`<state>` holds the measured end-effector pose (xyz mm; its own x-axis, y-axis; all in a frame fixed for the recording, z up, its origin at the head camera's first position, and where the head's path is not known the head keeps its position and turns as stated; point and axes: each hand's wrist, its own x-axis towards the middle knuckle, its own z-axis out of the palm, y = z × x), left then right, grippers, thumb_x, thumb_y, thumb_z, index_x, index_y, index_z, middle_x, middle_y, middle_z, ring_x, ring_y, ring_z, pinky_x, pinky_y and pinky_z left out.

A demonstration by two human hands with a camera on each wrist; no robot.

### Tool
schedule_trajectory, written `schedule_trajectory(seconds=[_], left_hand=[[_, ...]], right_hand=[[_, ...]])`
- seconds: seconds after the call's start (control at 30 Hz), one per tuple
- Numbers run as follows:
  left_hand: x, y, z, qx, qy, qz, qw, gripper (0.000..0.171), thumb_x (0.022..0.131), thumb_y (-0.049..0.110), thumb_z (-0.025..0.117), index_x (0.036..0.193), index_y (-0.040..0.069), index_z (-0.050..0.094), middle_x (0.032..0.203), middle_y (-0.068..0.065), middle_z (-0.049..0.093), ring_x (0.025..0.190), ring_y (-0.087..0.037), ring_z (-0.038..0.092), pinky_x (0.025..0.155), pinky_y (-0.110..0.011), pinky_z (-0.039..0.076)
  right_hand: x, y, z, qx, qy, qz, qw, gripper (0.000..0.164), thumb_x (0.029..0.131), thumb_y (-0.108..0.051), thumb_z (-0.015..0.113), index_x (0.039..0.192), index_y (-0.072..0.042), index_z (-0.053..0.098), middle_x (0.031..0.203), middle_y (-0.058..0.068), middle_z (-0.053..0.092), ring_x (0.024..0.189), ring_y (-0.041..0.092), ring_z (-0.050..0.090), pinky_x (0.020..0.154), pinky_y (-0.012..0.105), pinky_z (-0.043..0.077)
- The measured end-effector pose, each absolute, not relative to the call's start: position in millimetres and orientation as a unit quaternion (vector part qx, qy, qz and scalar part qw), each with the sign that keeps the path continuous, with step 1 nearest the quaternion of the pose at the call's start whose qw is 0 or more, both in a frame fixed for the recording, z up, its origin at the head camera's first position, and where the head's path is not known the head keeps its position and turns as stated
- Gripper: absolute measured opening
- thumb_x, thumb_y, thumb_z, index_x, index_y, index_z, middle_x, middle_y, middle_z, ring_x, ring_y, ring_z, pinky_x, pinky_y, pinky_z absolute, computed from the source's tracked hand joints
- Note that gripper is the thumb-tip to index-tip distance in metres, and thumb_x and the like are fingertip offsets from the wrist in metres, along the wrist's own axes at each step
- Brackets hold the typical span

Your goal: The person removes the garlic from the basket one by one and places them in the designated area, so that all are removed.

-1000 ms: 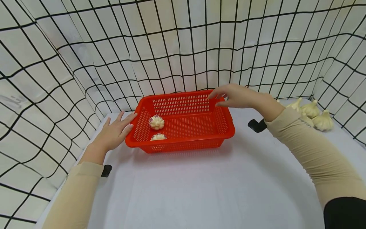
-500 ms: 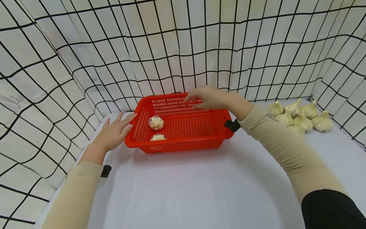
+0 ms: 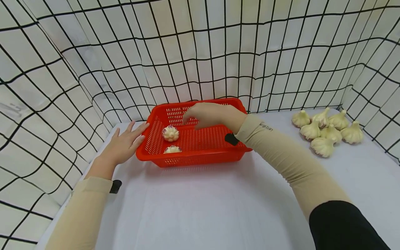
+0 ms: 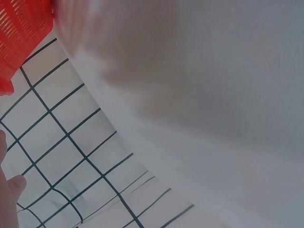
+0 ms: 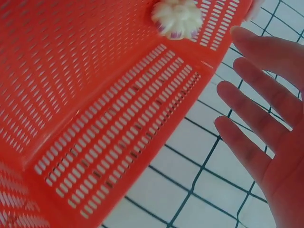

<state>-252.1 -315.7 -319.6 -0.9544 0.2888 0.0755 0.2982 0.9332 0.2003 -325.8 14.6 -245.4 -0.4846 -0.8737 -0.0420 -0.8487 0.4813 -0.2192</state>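
Observation:
A red perforated plastic basket (image 3: 203, 158) stands on the white surface, with two garlic bulbs inside at its left end. One garlic bulb (image 3: 170, 133) shows whole; the other garlic bulb (image 3: 173, 149) is partly hidden by the front wall. At the basket's left rim, my left hand (image 3: 123, 146) lies with fingers spread and fingertips right at the edge. My right hand (image 3: 210, 114) hovers over the basket's far side, holding nothing. Its fingers (image 5: 244, 142) are spread and slightly bent in the right wrist view, with a garlic bulb (image 5: 177, 19) beyond them.
Several more garlic bulbs (image 3: 323, 147) lie grouped on the white table (image 3: 193, 208) at the far right. Black netting (image 3: 215, 55) over white panels walls in the back and both sides, close behind the basket.
My right hand has moved left from the basket's right rim to above its middle, uncovering the garlic group on the right. The left hand and the bulbs in the basket stay put.

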Motion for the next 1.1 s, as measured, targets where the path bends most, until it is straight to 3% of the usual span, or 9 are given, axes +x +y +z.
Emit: schedule_trajectory(seconds=[0.43,0.7,1.1], left_hand=[[-250,-320,-321,-0.147,-0.984,-0.101,0.02,0.066,0.109,0.053,0.026,0.165,0.018,0.021,0.166,-0.018,0.026,0.155,-0.043,0.003,0.116,-0.073,-0.004],[-249,-321,-320,-0.141,-0.985,-0.102,0.019,0.067,0.109,0.054,0.026,0.165,0.019,0.02,0.165,-0.02,0.026,0.155,-0.043,0.002,0.116,-0.073,-0.005],[-252,-318,-320,-0.142,-0.984,-0.103,0.017,0.068,0.108,0.056,0.026,0.165,0.019,0.021,0.165,-0.02,0.027,0.155,-0.043,0.003,0.116,-0.072,-0.004]], right_hand=[[-325,-26,-259,-0.499,0.851,-0.051,0.155,0.046,0.094,-0.002,0.073,0.138,-0.015,0.066,0.14,0.0,0.062,0.129,0.018,0.054,0.099,0.03,0.051],[-321,-49,-260,-0.519,0.844,0.007,0.136,0.045,0.093,-0.004,0.075,0.135,-0.019,0.069,0.135,0.0,0.066,0.116,0.018,0.058,0.093,0.03,0.053],[-318,-66,-267,-0.523,0.835,0.015,0.169,0.045,0.091,-0.016,0.079,0.135,-0.019,0.069,0.131,0.0,0.066,0.121,0.02,0.056,0.099,0.031,0.05]])
